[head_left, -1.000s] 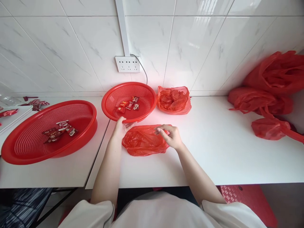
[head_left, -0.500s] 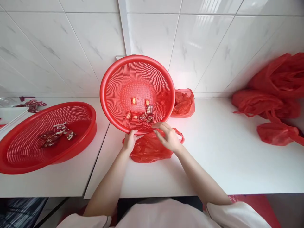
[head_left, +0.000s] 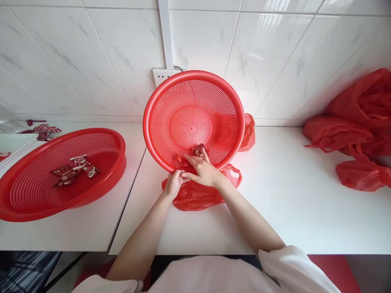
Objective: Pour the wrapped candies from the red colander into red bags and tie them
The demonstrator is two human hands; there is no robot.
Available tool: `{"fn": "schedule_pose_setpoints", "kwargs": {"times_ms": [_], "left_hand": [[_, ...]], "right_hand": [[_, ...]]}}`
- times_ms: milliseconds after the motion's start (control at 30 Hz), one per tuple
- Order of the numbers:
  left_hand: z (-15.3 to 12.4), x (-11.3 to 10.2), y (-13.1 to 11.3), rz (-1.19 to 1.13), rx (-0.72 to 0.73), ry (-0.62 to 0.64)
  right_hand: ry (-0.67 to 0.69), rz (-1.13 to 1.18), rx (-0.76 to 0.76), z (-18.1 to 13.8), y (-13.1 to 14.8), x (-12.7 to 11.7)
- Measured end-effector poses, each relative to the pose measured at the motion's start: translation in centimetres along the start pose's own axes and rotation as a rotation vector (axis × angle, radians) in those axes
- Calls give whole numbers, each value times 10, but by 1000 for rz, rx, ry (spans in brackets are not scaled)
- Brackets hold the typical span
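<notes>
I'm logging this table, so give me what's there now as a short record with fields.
Left hand: on the near rim of the tilted basket
Right hand: inside that basket, over wrapped packets; grip unclear
Tilted basket: red, perforated
Near the hands: red plastic bag on the white table
Left side: second red basket, holding other packets
Right side: more red bags
Wall: white tiles, power outlet partly hidden

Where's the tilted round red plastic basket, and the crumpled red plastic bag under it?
Tilted round red plastic basket (head_left: 192, 122), head view: its bare bottom.
Crumpled red plastic bag (head_left: 198, 199), head view: its near side.
</notes>
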State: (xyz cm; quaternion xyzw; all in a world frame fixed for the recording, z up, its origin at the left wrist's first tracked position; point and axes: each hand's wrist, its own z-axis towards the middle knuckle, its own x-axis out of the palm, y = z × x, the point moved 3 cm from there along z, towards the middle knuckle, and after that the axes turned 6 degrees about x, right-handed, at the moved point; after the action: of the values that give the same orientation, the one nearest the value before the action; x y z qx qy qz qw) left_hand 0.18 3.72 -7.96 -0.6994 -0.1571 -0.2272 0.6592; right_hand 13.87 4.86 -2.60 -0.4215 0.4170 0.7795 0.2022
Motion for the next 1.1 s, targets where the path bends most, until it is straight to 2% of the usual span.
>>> {"fn": "schedule_pose_setpoints", "kwargs": {"times_ms": [67, 133, 300, 433, 500, 600, 700, 800, 967, 1100], "left_hand": [[2, -1, -3, -10, -11, -10], [5, -4, -7, -21, -12, -20], [11, -15, -10, -14, 44, -84], [13, -18, -10, -19, 78, -97], [13, -18, -11, -21, 82, -111], [13, -17, -12, -25, 69, -111], [13, -15, -12, -36, 61, -78], [13, -12, -12, -48, 78, -63], [8, -6, -11, -30, 75, -66], [4, -1, -8, -15, 32, -34]], "right_hand": [[10, 94, -47, -7, 2, -5], [12, 235, -10, -13, 1, -11], [-100, 634, 326, -23, -19, -24], [-34, 1046, 463, -27, -33, -22], [-4, 1111, 492, -31, -33, -20], [-19, 968, 471, -41, -27, -19], [22, 698, 317, -50, -13, -21], [46, 527, 188, -55, -1, -28], [-95, 317, 195, -38, -2, -40], [-119, 26, 204, -17, -11, -25]]}}
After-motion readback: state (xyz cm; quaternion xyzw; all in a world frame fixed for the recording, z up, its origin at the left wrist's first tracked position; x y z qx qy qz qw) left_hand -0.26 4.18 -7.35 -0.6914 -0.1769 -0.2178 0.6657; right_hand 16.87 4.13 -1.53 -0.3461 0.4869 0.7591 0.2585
